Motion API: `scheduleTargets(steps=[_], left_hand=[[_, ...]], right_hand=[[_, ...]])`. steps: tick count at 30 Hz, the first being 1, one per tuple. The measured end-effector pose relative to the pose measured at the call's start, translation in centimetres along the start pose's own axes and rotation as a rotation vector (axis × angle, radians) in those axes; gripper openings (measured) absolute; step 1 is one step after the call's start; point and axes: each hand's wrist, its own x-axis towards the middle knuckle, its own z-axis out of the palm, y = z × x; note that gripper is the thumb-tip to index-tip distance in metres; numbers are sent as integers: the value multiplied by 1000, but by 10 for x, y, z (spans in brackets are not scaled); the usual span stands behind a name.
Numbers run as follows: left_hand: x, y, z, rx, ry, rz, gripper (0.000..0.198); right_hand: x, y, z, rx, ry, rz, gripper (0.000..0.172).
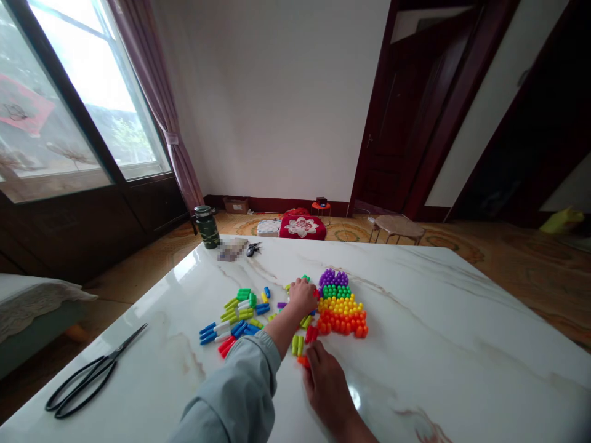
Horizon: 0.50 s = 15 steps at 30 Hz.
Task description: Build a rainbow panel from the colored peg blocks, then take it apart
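Note:
My left hand, its sleeve pushed up the forearm, reaches over loose coloured plastic pieces. Its fingers curl down, and whatever they grip is hidden; a bit of red shows beside them. Closer to me, my right hand pinches a small orange piece between thumb and fingers. Red pieces and lime-green pieces lie just beyond it. To the right, round-topped pieces stand packed in colour bands: purple, green, yellow and orange.
Left of my forearm lie scattered blue pieces, green pieces and red pieces. Black-handled scissors rest on the white marbled table. A camouflage bottle and keys are at the far left edge.

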Motion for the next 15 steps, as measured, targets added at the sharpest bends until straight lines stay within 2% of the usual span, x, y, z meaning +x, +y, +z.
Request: scheduleTargets(steps=[5, 10, 12, 15], left_hand=[[3, -11, -9, 63, -4, -14, 27], [4, -10, -14, 45, 2, 181, 44], [4, -8, -10, 35, -6, 245, 53], [3, -7, -2, 38, -17, 271, 50]], right_hand=[[0, -1, -1, -8, -26, 23, 27], [0, -2, 0, -45, -24, 30, 26], [-1, -2, 0, -42, -32, 31, 26], [0, -2, -1, -17, -61, 39, 26]])
